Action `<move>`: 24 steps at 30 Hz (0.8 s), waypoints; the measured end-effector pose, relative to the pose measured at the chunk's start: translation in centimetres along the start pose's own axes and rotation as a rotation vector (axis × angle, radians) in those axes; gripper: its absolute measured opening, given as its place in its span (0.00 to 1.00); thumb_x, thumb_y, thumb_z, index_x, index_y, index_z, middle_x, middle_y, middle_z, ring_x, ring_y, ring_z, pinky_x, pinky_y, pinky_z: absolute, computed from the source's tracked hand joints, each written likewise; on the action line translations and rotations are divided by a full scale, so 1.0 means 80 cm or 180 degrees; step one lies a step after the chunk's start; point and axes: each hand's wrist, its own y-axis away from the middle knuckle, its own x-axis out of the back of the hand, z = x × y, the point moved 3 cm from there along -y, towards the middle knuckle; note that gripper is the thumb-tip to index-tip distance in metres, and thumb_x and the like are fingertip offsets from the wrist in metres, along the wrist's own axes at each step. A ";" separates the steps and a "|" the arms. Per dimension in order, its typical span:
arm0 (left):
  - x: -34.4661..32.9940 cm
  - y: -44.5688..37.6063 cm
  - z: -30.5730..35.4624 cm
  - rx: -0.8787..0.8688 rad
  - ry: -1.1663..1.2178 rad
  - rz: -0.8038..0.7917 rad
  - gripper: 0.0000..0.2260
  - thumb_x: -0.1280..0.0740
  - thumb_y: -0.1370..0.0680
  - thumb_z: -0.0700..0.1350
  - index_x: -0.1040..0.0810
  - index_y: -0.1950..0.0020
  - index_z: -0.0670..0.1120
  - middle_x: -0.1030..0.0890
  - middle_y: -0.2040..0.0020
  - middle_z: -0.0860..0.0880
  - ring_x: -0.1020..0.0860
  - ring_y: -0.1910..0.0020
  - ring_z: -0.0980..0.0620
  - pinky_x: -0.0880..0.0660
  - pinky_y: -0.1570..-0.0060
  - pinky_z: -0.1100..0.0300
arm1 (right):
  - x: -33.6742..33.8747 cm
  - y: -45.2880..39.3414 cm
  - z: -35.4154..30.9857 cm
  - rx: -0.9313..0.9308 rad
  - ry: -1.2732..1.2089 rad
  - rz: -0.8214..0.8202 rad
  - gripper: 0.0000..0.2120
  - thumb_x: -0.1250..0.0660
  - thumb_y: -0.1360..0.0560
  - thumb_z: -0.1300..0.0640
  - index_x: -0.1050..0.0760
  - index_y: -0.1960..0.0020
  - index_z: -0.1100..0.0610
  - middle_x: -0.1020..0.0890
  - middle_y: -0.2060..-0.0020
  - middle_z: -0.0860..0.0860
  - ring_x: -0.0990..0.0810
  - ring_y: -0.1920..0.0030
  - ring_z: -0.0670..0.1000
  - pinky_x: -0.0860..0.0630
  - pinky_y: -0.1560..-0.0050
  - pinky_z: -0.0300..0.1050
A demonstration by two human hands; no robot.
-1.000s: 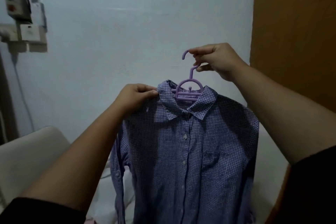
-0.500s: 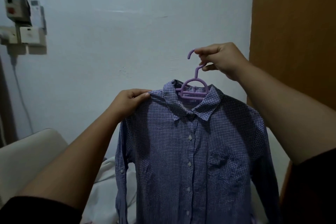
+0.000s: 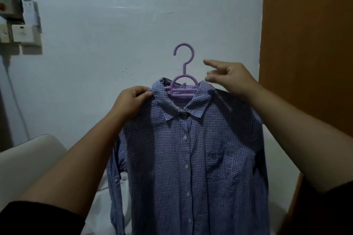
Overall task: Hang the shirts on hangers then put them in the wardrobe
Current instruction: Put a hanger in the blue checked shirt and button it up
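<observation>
Since a moment ago our right hand (image 3: 232, 80) has let go of the hanger (image 3: 182, 80) hook, fingers now loose beside it. Switch boxes (image 3: 19, 21) sit far left, any labels too blurred to read. Our left hand (image 3: 131, 99) pinches the shirt (image 3: 187, 158) collar, perhaps bearing it. Orange wardrobe (image 3: 309, 44) stands right.

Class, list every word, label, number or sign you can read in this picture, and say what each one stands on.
No text can be read.
Grey wall-mounted electrical boxes: markings too blurred to read.
Blue-and-white checked button-up shirt: no label shows.
Purple plastic hanger: no marking shows.
</observation>
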 end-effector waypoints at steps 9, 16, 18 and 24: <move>0.040 -0.027 0.006 -0.0001 0.0231 0.0361 0.08 0.34 0.21 0.45 0.19 0.44 0.47 0.20 0.52 0.51 0.22 0.55 0.57 0.29 0.59 0.71 | 0.000 0.033 0.072 0.0561 0.2219 -0.0174 0.47 0.26 0.33 0.43 0.49 0.23 0.50 0.44 0.24 0.49 0.46 0.25 0.49 0.46 0.27 0.52; 0.040 -0.030 0.011 -0.0084 0.0479 0.0370 0.05 0.34 0.21 0.45 0.20 0.47 0.52 0.21 0.58 0.59 0.25 0.60 0.67 0.27 0.61 0.75 | -0.001 0.021 0.073 0.0798 0.2768 0.0318 0.47 0.28 0.29 0.47 0.54 0.23 0.56 0.42 0.26 0.55 0.44 0.28 0.55 0.45 0.30 0.54; 0.038 -0.029 0.012 -0.0197 0.0392 0.0326 0.06 0.32 0.22 0.45 0.20 0.46 0.52 0.21 0.57 0.60 0.25 0.60 0.68 0.28 0.61 0.77 | 0.001 0.016 0.074 0.0769 0.2698 0.0338 0.46 0.28 0.29 0.49 0.52 0.23 0.56 0.40 0.28 0.55 0.43 0.30 0.55 0.44 0.31 0.55; 0.042 -0.033 0.007 -0.0332 -0.0053 0.0065 0.12 0.32 0.22 0.46 0.21 0.39 0.52 0.21 0.49 0.57 0.24 0.53 0.62 0.31 0.58 0.75 | 0.017 0.008 0.086 0.0581 0.2694 0.0400 0.45 0.27 0.30 0.50 0.50 0.23 0.57 0.38 0.29 0.57 0.41 0.30 0.58 0.41 0.32 0.59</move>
